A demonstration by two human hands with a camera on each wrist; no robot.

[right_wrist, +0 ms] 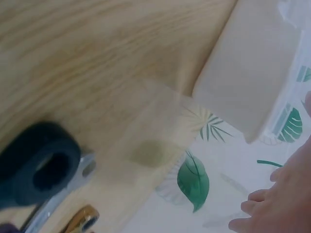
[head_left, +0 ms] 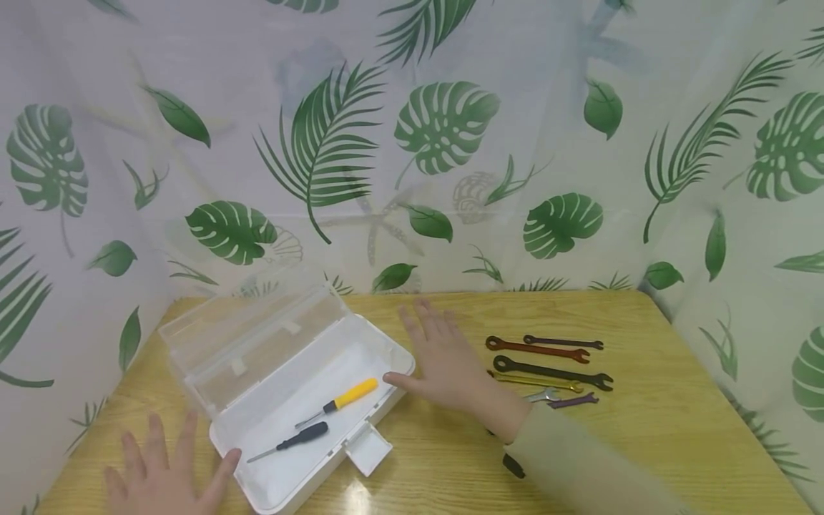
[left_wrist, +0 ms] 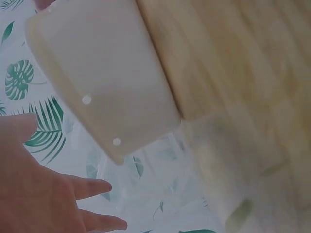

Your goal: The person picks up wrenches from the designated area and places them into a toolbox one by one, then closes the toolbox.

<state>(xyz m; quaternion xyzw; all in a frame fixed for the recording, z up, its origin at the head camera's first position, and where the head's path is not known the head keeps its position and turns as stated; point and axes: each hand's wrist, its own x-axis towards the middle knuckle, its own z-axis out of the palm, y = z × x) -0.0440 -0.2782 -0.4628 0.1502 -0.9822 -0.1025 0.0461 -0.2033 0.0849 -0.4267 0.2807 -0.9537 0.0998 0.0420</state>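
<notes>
Fingers of both hands lie straight and spread, holding nothing: from the head camera the left hand (head_left: 161, 472) rests flat on the bench (head_left: 676, 429), its thumb touching the near corner of the open white toolbox (head_left: 290, 400), while the right hand (head_left: 444, 365) lies just past the box's far end, thumb at the rim. Two screwdrivers (head_left: 322, 418) lie inside, left of those fingers; the wrenches (head_left: 547, 368) lie to their right, so packing looks part done, and the next move calls for pinching a thin wrench. Left wrist: blurred, straight fingers (left_wrist: 92, 187) under the box's underside. Right wrist: fingertips (right_wrist: 257, 211) beyond the box's corner. No readable writing.
</notes>
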